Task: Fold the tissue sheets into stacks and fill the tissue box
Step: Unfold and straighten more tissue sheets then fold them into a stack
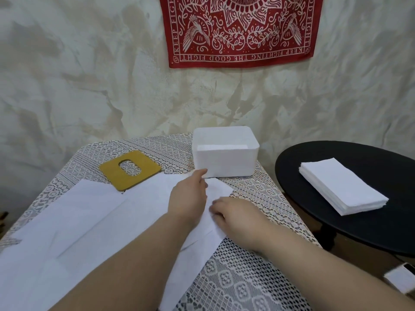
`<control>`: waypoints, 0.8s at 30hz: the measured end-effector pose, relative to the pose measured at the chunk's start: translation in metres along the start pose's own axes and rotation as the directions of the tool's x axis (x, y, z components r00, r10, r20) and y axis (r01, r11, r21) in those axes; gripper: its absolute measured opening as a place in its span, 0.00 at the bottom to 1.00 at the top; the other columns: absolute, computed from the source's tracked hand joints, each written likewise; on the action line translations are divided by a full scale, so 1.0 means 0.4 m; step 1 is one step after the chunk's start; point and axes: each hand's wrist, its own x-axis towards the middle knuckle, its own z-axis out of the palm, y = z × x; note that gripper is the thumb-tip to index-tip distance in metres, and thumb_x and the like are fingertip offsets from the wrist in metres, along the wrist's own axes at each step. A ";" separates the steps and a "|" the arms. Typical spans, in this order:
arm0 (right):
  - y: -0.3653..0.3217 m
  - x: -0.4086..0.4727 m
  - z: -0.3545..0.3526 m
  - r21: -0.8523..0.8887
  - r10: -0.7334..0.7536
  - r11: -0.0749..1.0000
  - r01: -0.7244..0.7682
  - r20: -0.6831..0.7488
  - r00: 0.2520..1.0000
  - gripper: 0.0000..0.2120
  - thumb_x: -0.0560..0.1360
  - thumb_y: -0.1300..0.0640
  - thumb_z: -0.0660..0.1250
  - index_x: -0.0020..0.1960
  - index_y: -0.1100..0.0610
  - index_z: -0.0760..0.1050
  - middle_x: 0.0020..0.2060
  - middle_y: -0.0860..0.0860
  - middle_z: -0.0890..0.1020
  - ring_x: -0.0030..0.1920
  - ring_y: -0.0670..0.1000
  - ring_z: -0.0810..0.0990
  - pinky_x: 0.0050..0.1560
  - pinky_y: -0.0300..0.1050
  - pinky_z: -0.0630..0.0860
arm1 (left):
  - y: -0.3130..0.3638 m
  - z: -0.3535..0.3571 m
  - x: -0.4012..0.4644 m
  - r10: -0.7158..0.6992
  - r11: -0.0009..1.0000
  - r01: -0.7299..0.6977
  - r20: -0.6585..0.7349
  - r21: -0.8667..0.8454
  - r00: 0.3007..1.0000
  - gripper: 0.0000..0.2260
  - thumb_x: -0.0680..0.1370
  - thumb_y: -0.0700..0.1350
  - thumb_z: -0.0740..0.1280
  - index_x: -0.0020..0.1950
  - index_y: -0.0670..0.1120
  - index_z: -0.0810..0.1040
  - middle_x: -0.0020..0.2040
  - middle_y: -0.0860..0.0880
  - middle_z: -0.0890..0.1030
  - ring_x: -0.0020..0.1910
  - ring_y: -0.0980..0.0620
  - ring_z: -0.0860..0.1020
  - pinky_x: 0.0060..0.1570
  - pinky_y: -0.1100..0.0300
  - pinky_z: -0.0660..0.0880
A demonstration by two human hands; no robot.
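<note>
White tissue sheets (85,221) lie spread in an overlapping row across the lace-covered table. My left hand (189,194) lies flat on the rightmost sheet, its index finger stretched toward the base of the box. My right hand (235,217) rests just right of it on the same sheet, fingers curled down onto the tissue's edge. The open white tissue box (225,161) stands behind the hands at the table's far side, lid off. Its yellow lid (130,169), with an oval slot, lies flat to the left of the box.
A round black side table (314,221) stands to the right and carries a neat stack of white tissues (341,186). A small white object (402,279) lies low at the right edge. A red cloth hangs on the wall behind.
</note>
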 end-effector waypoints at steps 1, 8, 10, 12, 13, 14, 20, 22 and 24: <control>0.003 -0.003 0.007 -0.003 -0.013 1.000 0.013 -0.004 1.000 0.11 0.79 0.52 0.54 0.43 0.53 0.72 0.42 0.49 0.76 0.46 0.55 0.76 0.44 0.49 0.72 | 0.008 -0.015 0.005 -0.012 1.000 0.012 0.044 0.015 0.999 0.18 0.80 0.42 0.55 0.69 0.51 0.70 0.51 0.53 0.81 0.51 0.50 0.78 0.53 0.54 0.73; -0.038 -0.045 -0.011 -0.077 0.029 0.997 -0.026 0.034 0.999 0.08 0.78 0.48 0.57 0.46 0.50 0.71 0.47 0.46 0.75 0.57 0.53 0.72 0.64 0.54 0.66 | -0.001 -0.202 -0.077 0.104 0.972 -0.114 0.063 0.207 0.993 0.14 0.80 0.48 0.61 0.65 0.51 0.75 0.58 0.52 0.80 0.56 0.52 0.77 0.53 0.59 0.71; -0.071 -0.071 -0.020 -0.019 0.062 0.998 -0.061 0.025 0.998 0.20 0.77 0.45 0.60 0.66 0.52 0.70 0.62 0.49 0.74 0.65 0.52 0.69 0.67 0.49 0.64 | -0.037 -0.239 -0.150 0.061 0.952 -0.099 0.139 0.290 0.988 0.17 0.77 0.53 0.65 0.66 0.53 0.74 0.62 0.54 0.77 0.60 0.54 0.74 0.56 0.61 0.68; -0.103 -0.097 -0.020 0.049 0.065 0.997 -0.065 -0.004 0.998 0.30 0.75 0.42 0.63 0.73 0.51 0.62 0.69 0.49 0.69 0.68 0.51 0.66 0.69 0.47 0.60 | -0.071 -0.262 -0.217 0.020 0.933 -0.081 0.173 0.352 0.985 0.22 0.74 0.59 0.67 0.67 0.55 0.72 0.66 0.56 0.74 0.64 0.54 0.71 0.60 0.60 0.66; -0.121 -0.108 -0.018 0.067 0.065 0.996 -0.065 -0.004 0.998 0.33 0.74 0.41 0.64 0.74 0.50 0.60 0.70 0.49 0.68 0.69 0.51 0.66 0.69 0.47 0.60 | -0.085 -0.271 -0.248 0.013 0.925 -0.084 0.191 0.370 0.981 0.25 0.72 0.61 0.68 0.68 0.55 0.71 0.67 0.56 0.72 0.65 0.54 0.69 0.61 0.60 0.66; -0.137 -0.119 -0.013 0.079 0.068 0.995 -0.068 -0.002 0.998 0.35 0.73 0.40 0.65 0.74 0.49 0.58 0.71 0.49 0.67 0.70 0.51 0.65 0.69 0.47 0.60 | -0.097 -0.277 -0.276 0.005 0.921 -0.088 0.215 0.379 0.977 0.28 0.71 0.63 0.68 0.69 0.55 0.69 0.68 0.56 0.71 0.66 0.54 0.68 0.62 0.59 0.65; -0.201 -0.160 0.027 0.125 0.121 0.984 -0.124 0.027 0.992 0.37 0.72 0.37 0.65 0.75 0.47 0.55 0.72 0.47 0.66 0.69 0.53 0.67 0.66 0.47 0.65 | -0.154 -0.304 -0.349 -0.082 0.916 -0.003 0.194 0.401 0.977 0.33 0.72 0.63 0.67 0.73 0.53 0.64 0.72 0.54 0.66 0.69 0.52 0.65 0.64 0.58 0.64; -0.205 -0.167 0.039 0.103 0.140 0.985 -0.142 0.018 0.990 0.36 0.73 0.37 0.64 0.75 0.48 0.56 0.71 0.48 0.68 0.69 0.53 0.68 0.65 0.47 0.65 | -0.166 -0.308 -0.359 -0.107 0.920 0.037 0.160 0.389 0.981 0.31 0.73 0.63 0.66 0.72 0.52 0.65 0.71 0.54 0.67 0.68 0.52 0.67 0.63 0.58 0.66; -0.203 -0.167 0.043 0.080 0.154 0.985 -0.154 -0.002 0.988 0.34 0.74 0.36 0.62 0.75 0.49 0.58 0.70 0.48 0.69 0.68 0.53 0.68 0.63 0.46 0.66 | -0.169 -0.306 -0.365 -0.124 0.927 0.064 0.140 0.371 0.982 0.29 0.74 0.62 0.64 0.72 0.52 0.65 0.70 0.54 0.68 0.66 0.52 0.69 0.61 0.58 0.66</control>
